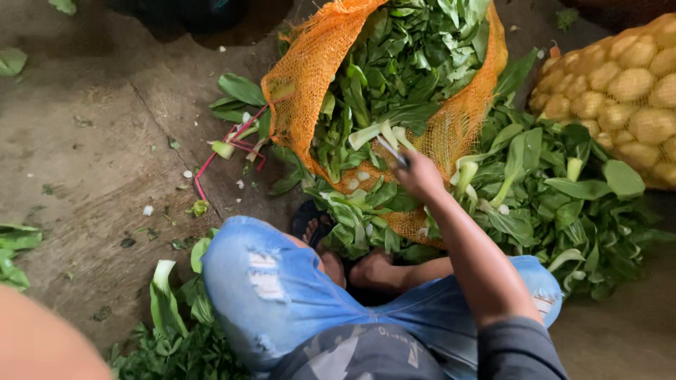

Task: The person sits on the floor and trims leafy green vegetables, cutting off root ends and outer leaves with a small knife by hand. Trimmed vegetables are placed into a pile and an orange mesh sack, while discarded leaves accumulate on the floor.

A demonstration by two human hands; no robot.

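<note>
the person squats on the bare concrete floor, knees in torn blue jeans at the bottom centre of the frame. the right hand, just right of centre, is closed around a small knife whose blade points up-left at the pale stalk ends of a bunch of leafy greens. that bunch lies at the mouth of the orange mesh sack, which fills the upper middle and is packed with leaves. the left hand is low between the knees, resting near the feet; i cannot tell how its fingers are set or whether it holds anything. more loose greens lie heaped at the right, beside a yellow mesh bag of potatoes in the upper right. it looks like trimming stalk bases is in hand; the next cut calls for steadying the bunch clear of the blade.
</note>
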